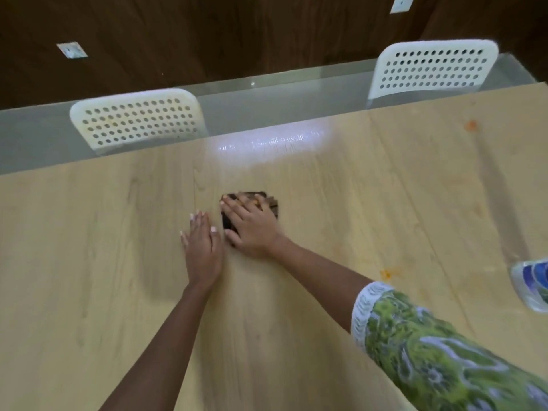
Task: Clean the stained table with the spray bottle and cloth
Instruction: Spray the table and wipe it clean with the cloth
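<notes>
The dark folded cloth (pixel 268 204) lies flat on the wooden table (pixel 89 262) under my right hand (pixel 252 225), whose fingers are spread and pressing down on it. My left hand (pixel 203 247) rests flat just beside it, fingers straight and together, bracing me. The step is wiping, so I should keep even pressure and sweep toward the marks that remain. An orange stain (pixel 388 273) sits to the right of my right forearm, and another orange spot (pixel 471 125) lies far beyond it. At the right edge is what looks like the spray bottle (pixel 532 281), though blur hides its shape. Two white perforated chairs (pixel 138 120) stand past my fingertips.
</notes>
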